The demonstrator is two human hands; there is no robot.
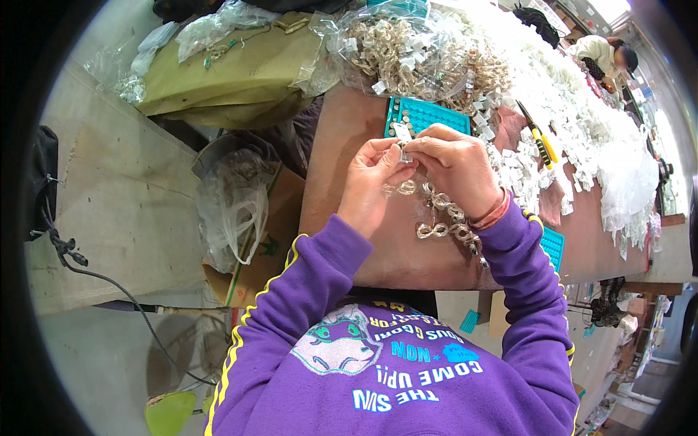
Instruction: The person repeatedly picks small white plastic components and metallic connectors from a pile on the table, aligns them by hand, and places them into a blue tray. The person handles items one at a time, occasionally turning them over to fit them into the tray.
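Over the brown tabletop, my left hand (369,180) and my right hand (459,166) meet fingertip to fingertip. Both are closed on a small white plastic case (403,133), partly hidden by my fingers. Just below my left fingers hangs a small coil of thin copper-coloured wire (405,187); whether it joins the case I cannot tell. Under my right hand lie several looped wire bundles (434,230) on the table. Right behind my fingertips sits a teal ridged tray (440,115), with small round silvery discs (396,114) at its left side.
A large heap of wire coils with white cases (429,54) covers the table's far side. Yellow-and-black pliers (542,144) lie to the right, among white pieces. A cardboard box with a plastic bag (236,203) stands left of the table. Far right, another person (607,58) sits.
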